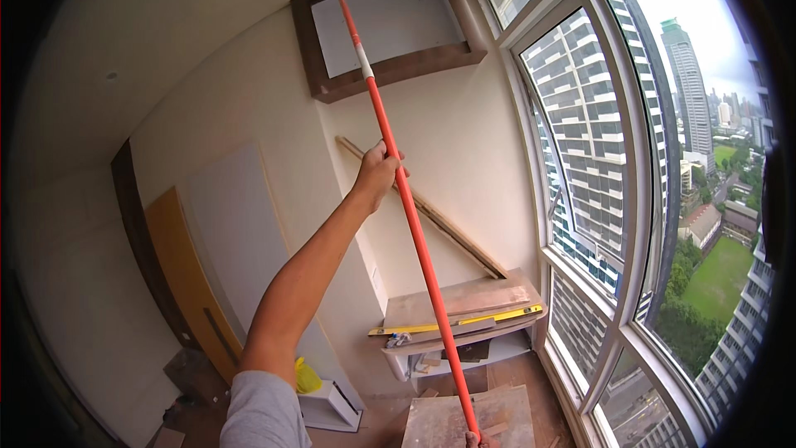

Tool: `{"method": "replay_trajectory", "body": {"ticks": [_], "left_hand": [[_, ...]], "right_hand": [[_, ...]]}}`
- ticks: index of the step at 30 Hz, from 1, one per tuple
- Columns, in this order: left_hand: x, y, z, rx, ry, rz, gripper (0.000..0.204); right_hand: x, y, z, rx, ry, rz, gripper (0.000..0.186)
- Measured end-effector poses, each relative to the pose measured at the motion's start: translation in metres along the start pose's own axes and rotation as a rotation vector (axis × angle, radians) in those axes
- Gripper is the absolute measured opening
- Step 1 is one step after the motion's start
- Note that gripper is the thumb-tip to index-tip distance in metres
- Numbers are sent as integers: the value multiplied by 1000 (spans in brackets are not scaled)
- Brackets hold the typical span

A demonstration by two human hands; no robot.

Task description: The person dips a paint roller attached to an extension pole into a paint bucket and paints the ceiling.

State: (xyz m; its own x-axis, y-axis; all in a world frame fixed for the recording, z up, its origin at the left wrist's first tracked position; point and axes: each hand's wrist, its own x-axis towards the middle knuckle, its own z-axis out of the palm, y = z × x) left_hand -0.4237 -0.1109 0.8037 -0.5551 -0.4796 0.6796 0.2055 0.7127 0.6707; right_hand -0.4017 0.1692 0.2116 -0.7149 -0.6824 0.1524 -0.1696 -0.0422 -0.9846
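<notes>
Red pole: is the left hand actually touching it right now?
Touching. The head view shows the left hand wrapped around the red pole, with fingers showing past the pole's right side.

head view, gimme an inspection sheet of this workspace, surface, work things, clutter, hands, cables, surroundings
surface: ledge below the wall has a worn, patchy top
work things: red pole slants upward, its pale tip near the ceiling
clutter: yellow level on the ledge; wooden strip slanting against the wall; yellow bag low down
hands: left hand grips the pole partway up; right hand, partly cut off, holds it lower
cables: nothing seen
surroundings: tall windows at right, high-rises outside
</notes>
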Motion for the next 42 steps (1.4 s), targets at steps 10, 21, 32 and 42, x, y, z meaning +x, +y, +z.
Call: {"method": "replay_trajectory", "body": {"ticks": [10, 21, 32, 42], "left_hand": [[-111, 53, 20, 87, -40, 160, 47], [-181, 64, 22, 10, -180, 168, 62], [-170, 42, 8, 54, -153, 130, 60], [-57, 10, -21, 56, -116, 59, 44]], "right_hand": [[-40, 75, -14, -100, 76, -260, 44], [-48, 59, -17, -60, 5, -60, 44], [-63, 69, -17, -44, -26, 23, 44], [-40, 40, 6, 113, 10, 0, 43]]}}
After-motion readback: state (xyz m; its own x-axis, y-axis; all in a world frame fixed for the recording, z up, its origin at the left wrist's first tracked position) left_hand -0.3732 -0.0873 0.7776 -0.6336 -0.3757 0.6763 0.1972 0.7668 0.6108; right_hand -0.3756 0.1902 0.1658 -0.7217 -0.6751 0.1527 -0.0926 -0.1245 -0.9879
